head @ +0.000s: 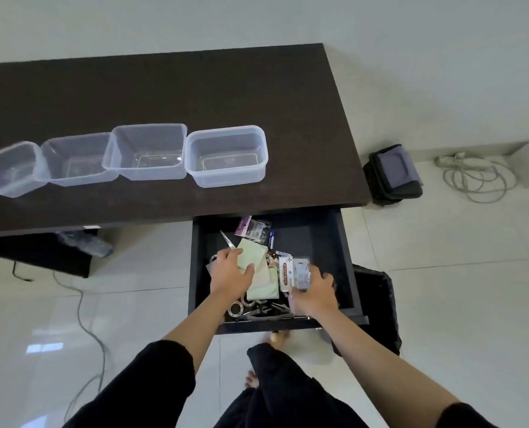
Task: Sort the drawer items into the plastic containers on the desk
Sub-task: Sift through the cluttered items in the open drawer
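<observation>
Here, inside the open dark drawer (325, 242), the left grip (230, 273) pinches a pale green paper pad (252, 254), and just right of it the right grip (314, 291) curls round a small clear plastic packet (300, 271). Scissors (227, 239), tape rolls (240, 305) and a sticky-note pack (285, 273) crowd around them. Beyond, four clear plastic containers (226, 156) line the dark bench (257, 88) over white floor tiles (442, 273).
</observation>
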Demonstrator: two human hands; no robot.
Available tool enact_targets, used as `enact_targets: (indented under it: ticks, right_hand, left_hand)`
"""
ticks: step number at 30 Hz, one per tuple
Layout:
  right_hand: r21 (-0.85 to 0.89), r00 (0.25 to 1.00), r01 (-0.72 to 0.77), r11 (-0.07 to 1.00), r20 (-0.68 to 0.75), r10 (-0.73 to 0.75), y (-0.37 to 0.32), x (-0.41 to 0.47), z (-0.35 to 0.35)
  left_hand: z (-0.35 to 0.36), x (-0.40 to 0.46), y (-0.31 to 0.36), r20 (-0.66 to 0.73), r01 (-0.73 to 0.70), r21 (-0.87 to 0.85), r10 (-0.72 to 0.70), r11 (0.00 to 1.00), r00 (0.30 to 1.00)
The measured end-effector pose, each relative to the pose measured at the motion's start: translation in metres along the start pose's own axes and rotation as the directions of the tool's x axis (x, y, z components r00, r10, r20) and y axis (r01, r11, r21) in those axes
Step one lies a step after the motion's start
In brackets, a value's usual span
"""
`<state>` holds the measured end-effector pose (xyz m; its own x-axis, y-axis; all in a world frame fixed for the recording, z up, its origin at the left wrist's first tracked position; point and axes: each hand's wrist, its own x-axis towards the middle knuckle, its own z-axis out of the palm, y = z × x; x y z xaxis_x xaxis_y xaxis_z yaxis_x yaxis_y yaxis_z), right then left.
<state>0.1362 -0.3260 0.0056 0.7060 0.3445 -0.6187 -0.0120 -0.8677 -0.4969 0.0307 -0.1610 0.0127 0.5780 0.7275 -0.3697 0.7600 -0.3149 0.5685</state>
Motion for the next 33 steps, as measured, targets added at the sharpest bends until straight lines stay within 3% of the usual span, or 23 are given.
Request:
enact_targets:
  ticks: [3,9,15,22,30,33]
  right_hand:
    - [-0.015,0.998,-0.063,0.998,0.031,0.063,-0.004,0.017,0.006]
    - [-0.06,0.986,-0.134,0.989,0.089,0.139,-0.009,0.027,0.021]
    - [-0.159,0.986,-0.16,0.974,0.021,0.166,-0.01,0.034,0.026]
    - [-0.284,0.994,-0.11,0.953,-0.015,0.11,-0.001,0.041,0.026]
    - [-0.201,0.995,-0.094,0.975,-0.049,0.086,0.005,0.048,0.021]
    - [-0.091,0.992,-0.109,0.99,-0.074,0.102,0.006,0.052,0.019]
  left_hand:
    - [-0.001,0.032,0.005,0.039,0.026,0.067,-0.028,0.997,0.999]
    - [0.0,0.083,0.013,0.248,0.037,0.185,-0.083,0.982,0.965]
    - [0.009,0.109,0.007,0.366,0.033,0.233,-0.119,0.972,0.923]
    - [0.015,0.105,0.0,0.27,0.04,0.154,-0.081,0.987,0.96]
    - [0.011,0.096,0.0,0.147,0.001,0.034,-0.006,0.999,0.989]
    - [0.006,0.086,-0.002,0.122,-0.05,0.013,0.048,0.999,0.991]
